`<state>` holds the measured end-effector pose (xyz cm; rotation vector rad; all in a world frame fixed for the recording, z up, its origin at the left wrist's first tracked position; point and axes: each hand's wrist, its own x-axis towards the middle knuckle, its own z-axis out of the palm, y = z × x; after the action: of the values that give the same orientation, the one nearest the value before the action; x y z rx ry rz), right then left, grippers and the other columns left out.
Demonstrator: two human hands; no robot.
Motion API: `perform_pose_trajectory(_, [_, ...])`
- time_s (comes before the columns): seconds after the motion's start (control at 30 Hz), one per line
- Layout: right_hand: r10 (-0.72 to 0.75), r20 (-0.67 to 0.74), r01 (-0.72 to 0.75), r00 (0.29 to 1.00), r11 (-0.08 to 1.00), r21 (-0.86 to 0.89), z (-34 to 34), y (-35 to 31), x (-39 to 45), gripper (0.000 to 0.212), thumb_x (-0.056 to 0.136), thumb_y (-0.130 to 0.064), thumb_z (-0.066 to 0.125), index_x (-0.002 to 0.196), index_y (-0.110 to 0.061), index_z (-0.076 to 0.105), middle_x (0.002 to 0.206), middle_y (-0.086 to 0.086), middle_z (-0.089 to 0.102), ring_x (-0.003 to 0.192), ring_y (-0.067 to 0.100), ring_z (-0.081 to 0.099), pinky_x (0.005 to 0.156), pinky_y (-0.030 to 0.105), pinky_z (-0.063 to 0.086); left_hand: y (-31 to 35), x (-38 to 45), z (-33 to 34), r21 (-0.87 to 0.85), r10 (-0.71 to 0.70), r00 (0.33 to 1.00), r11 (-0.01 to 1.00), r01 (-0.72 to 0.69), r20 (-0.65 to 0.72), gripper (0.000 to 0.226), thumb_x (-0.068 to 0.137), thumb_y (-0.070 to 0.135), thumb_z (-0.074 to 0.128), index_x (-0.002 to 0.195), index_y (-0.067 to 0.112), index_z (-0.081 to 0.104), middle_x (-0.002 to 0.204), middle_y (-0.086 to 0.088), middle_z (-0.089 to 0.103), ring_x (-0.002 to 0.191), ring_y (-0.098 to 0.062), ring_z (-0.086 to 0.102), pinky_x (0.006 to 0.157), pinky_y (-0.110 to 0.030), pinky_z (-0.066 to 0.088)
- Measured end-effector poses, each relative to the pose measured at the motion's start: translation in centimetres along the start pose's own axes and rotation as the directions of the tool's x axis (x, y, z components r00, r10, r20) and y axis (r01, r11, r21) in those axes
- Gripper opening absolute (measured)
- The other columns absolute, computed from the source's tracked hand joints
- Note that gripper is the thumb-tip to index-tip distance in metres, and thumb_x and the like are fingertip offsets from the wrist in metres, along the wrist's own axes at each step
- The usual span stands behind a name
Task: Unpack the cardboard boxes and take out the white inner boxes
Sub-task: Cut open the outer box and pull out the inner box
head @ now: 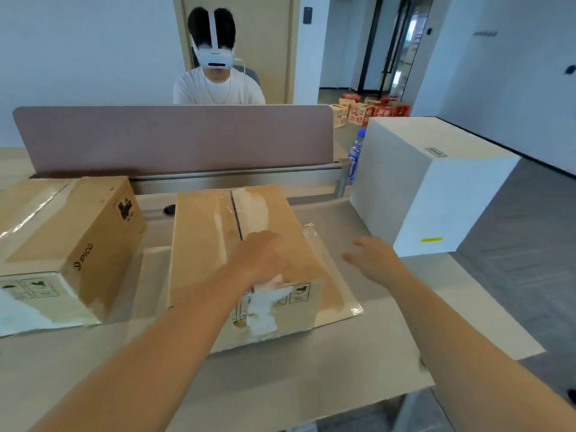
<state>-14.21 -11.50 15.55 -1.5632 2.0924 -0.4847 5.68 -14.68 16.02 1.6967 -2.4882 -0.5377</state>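
I have the middle cardboard box [246, 260] near the desk's [311, 378] front edge, top seam taped. My left hand [265, 260] rests on its lid at the near edge, fingers curled over the torn tape, though blur keeps me from calling it a grip. My right hand [371, 260] hovers beside it, fingers spread. A white inner box [436, 185] stands at the right edge; a second cardboard box [68, 244] sits left.
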Motion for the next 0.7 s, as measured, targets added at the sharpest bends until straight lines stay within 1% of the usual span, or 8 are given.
perform_pose_trajectory(0.07, [0.061, -0.032, -0.061, 0.998, 0.998, -0.008, -1.4, 2.7, -1.4, 0.050, 0.092, -0.027, 0.053, 0.135, -0.003, 0.043, 0.143, 0.014, 0.041, 0.131, 0.027, 0.039, 0.104, 0.032, 0.031, 2.9, 0.2, 1.1, -0.021, 0.085, 0.996, 0.996, -0.085, 0.016, 0.035, 0.091, 0.031, 0.055, 0.111, 0.003, 0.053, 0.110, -0.008, 0.054, 0.112, -0.029, 0.050, 0.094, -0.038, 0.042])
perform_pose_trajectory(0.1, [0.092, -0.048, -0.093, 0.995, 0.996, 0.000, -2.1, 4.1, -2.0, 0.048, 0.092, -0.025, 0.054, 0.132, -0.001, 0.045, 0.140, 0.015, 0.044, 0.128, 0.028, 0.041, 0.102, 0.033, 0.033, 4.4, 0.4, 1.8, -0.021, 0.126, 0.992, 0.992, -0.126, 0.020, 0.035, 0.090, 0.031, 0.056, 0.114, 0.006, 0.052, 0.112, -0.007, 0.052, 0.113, -0.028, 0.048, 0.095, -0.037, 0.041])
perform_pose_trajectory(0.2, [0.157, -0.068, -0.158, 0.985, 0.987, -0.014, -3.3, 8.6, -3.7, 0.050, 0.092, -0.026, 0.055, 0.135, -0.004, 0.043, 0.143, 0.010, 0.042, 0.132, 0.024, 0.039, 0.104, 0.030, 0.030, 8.5, 0.9, 4.6, 0.002, 0.228, 0.973, 0.974, -0.228, 0.034, 0.057, 0.090, 0.033, 0.055, 0.140, 0.013, 0.036, 0.142, -0.005, 0.037, 0.132, -0.024, 0.033, 0.107, -0.033, 0.031])
perform_pose_trajectory(0.3, [0.219, -0.031, -0.220, 0.975, 0.975, -0.042, -3.4, 13.4, -4.7, 0.051, 0.092, -0.028, 0.054, 0.137, -0.007, 0.040, 0.144, 0.008, 0.041, 0.133, 0.022, 0.038, 0.106, 0.028, 0.028, 11.9, 1.7, 8.4, 0.064, 0.306, 0.946, 0.947, -0.314, 0.106, 0.062, 0.091, 0.037, 0.053, 0.144, 0.014, 0.029, 0.148, -0.004, 0.031, 0.136, -0.022, 0.028, 0.108, -0.029, 0.026])
perform_pose_trajectory(0.37, [0.251, 0.002, -0.250, 0.968, 0.966, -0.058, -2.9, 16.3, -5.0, 0.051, 0.093, -0.027, 0.053, 0.138, -0.008, 0.039, 0.144, 0.008, 0.040, 0.132, 0.023, 0.039, 0.105, 0.029, 0.030, 13.5, 2.0, 11.1, 0.094, 0.312, 0.934, 0.939, -0.331, 0.176, 0.062, 0.092, 0.040, 0.051, 0.144, 0.014, 0.029, 0.149, -0.004, 0.030, 0.136, -0.022, 0.029, 0.108, -0.028, 0.026])
perform_pose_trajectory(0.47, [0.256, 0.075, -0.250, 0.964, 0.965, -0.073, -1.1, 20.2, -5.0, 0.051, 0.094, -0.024, 0.051, 0.140, -0.010, 0.035, 0.147, 0.008, 0.036, 0.133, 0.023, 0.037, 0.106, 0.027, 0.028, 15.0, 2.0, 14.8, 0.065, 0.277, 0.924, 0.951, -0.304, 0.264, 0.059, 0.092, 0.038, 0.051, 0.142, 0.013, 0.032, 0.147, -0.005, 0.032, 0.134, -0.022, 0.030, 0.107, -0.029, 0.028])
perform_pose_trajectory(0.6, [0.194, 0.156, -0.182, 0.969, 0.980, -0.086, 1.8, 23.5, -4.3, 0.052, 0.096, -0.019, 0.047, 0.145, -0.014, 0.029, 0.153, 0.005, 0.025, 0.138, 0.023, 0.029, 0.109, 0.027, 0.022, 15.3, 1.5, 19.2, 0.022, 0.213, 0.913, 0.972, -0.235, 0.349, 0.053, 0.092, 0.037, 0.051, 0.137, 0.012, 0.038, 0.139, -0.006, 0.040, 0.129, -0.025, 0.035, 0.105, -0.034, 0.032])
perform_pose_trajectory(0.7, [0.140, 0.173, -0.115, 0.975, 0.982, -0.147, 3.3, 24.8, -3.7, 0.052, 0.096, -0.015, 0.045, 0.145, -0.017, 0.027, 0.154, 0.004, 0.024, 0.137, 0.027, 0.029, 0.108, 0.030, 0.026, 15.3, 1.0, 20.8, 0.030, 0.178, 0.911, 0.979, -0.203, 0.372, 0.060, 0.093, 0.037, 0.051, 0.144, 0.014, 0.029, 0.146, -0.006, 0.033, 0.134, -0.024, 0.030, 0.109, -0.035, 0.028])
